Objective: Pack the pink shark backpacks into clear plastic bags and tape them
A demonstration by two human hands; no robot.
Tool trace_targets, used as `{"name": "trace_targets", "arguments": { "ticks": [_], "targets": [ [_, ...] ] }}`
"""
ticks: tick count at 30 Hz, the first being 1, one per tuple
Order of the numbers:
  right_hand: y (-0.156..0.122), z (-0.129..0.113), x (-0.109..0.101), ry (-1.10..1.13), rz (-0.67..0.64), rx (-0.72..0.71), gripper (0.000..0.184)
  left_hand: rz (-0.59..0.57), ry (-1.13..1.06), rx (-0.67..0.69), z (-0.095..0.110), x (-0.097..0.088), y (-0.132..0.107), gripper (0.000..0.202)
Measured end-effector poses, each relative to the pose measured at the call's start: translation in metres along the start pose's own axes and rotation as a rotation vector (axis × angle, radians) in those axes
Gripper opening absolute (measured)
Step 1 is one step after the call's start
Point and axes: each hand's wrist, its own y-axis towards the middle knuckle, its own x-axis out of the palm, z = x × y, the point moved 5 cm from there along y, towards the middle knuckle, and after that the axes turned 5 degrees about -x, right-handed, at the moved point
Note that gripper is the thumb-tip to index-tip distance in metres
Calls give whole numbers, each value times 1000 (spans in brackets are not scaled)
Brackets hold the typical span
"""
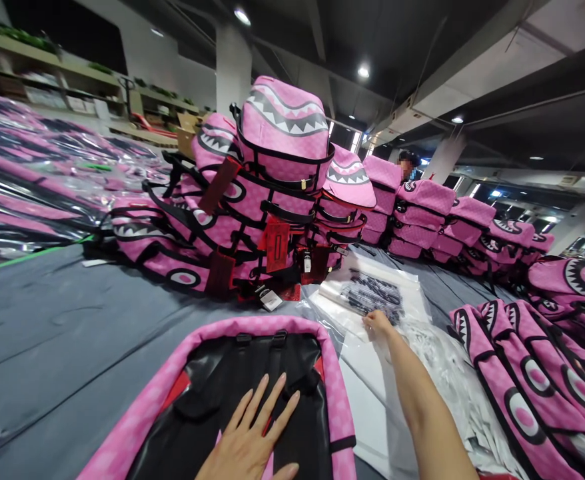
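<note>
A pink backpack lies back side up on the grey table in front of me, its black padded panel and straps facing up. My left hand rests flat on that black panel, fingers spread, holding nothing. My right hand reaches forward with the arm stretched out and pinches the near edge of a clear plastic bag printed in black. That bag tops a stack of similar plastic bags beside the backpack.
A tall pile of pink shark-mouth backpacks with red tags stands behind. More stacks run to the right, and several lie flat at right. Bagged backpacks fill the left. A person stands behind the far stacks.
</note>
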Motion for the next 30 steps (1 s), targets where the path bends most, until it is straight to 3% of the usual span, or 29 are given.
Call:
{"name": "trace_targets", "arguments": {
  "ticks": [4,8,11,14,17,21,24,27,30],
  "targets": [
    [8,-13,-24,-98,122,36,28,11,-70,-19,0,2,-3,90],
    [10,-43,-76,-123,315,-19,31,-36,-148,-60,-1,13,-7,89],
    [-1,-81,-118,-113,458,-159,45,-87,-188,-96,-2,26,-11,85],
    [-28,-128,-136,-102,507,-371,48,-97,-226,-107,-3,37,-15,83],
    [-70,-173,-131,-94,525,-566,49,-117,-270,-106,-5,44,-14,81],
    [-141,-221,-123,-71,549,-786,53,-285,-471,-194,-11,43,-1,73],
    [-202,-241,-110,-57,451,-937,55,-326,-845,-454,-12,21,18,61],
    [-266,-242,-80,-18,239,-1047,56,-210,-1412,-809,-4,-16,36,64],
    [-319,-227,-46,81,69,-1014,54,-74,-1642,-1076,8,-52,37,71]
  ]
}}
